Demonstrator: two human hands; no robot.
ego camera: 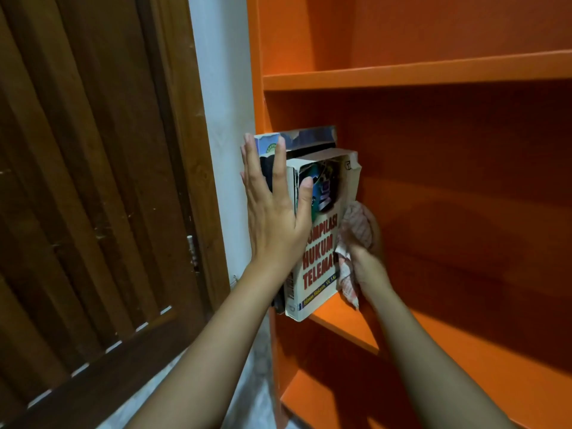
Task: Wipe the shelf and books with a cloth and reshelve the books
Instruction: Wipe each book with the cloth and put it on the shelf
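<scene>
At the left end of the middle shelf: two books are stood upright against the bookcase's left side panel, on the orange shelf board [340, 331].
Front book: a thick cream paperback with red title lettering and a worn, torn top edge [322, 258] is set at the right of the pair; its lower front corner is seen just past the board's front edge.
Rear book: a taller dark book with a blue-grey cover [309, 139] is stood to the left of the paperback, touching it, and rises above it.
Left hand [272, 218]: it is laid flat against the outward-facing edges of both books, and the thumb is rested on the paperback's cover.
Left grip: apart, with straight, spread fingers [252, 162]; nothing is clasped.
Right hand [368, 264]: it is placed just to the right of the paperback, inside the shelf bay.
Right grip: clamped on a bunched white cloth with a red printed pattern [356, 227].
Cloth: it is pressed against the paperback's right side, and a loose end is hung down towards the board.
Bookcase: an orange painted unit [433, 69], with further boards seen above and below.
Left of the bookcase: a strip of white wall [223, 119] and a dark brown slatted wooden door [77, 181] are seen.
</scene>
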